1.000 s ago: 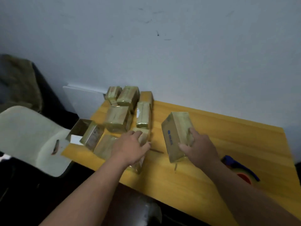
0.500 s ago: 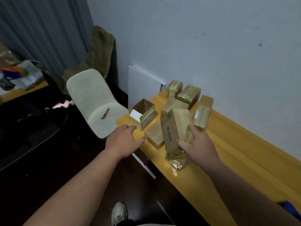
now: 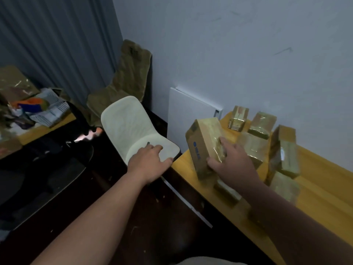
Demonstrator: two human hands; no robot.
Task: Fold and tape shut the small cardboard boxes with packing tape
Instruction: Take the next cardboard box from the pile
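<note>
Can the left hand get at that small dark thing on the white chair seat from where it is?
Probably yes. The left hand is over the white chair seat, fingers relaxed and holding nothing, and the small dark thing lies just beyond them with nothing between.

A cream moulded plastic chair (image 3: 133, 129) stands beside the end of the yellow wooden table (image 3: 324, 184). A small dark object (image 3: 148, 143), too small to identify, lies on its seat. Behind the chair, an olive-green cloth (image 3: 126, 81) hangs in the corner near the grey curtain (image 3: 57, 41). A flat white panel (image 3: 189, 119) leans against the pale wall (image 3: 229, 44). At the far left, a second table (image 3: 38, 129) carries mixed clutter.
</note>
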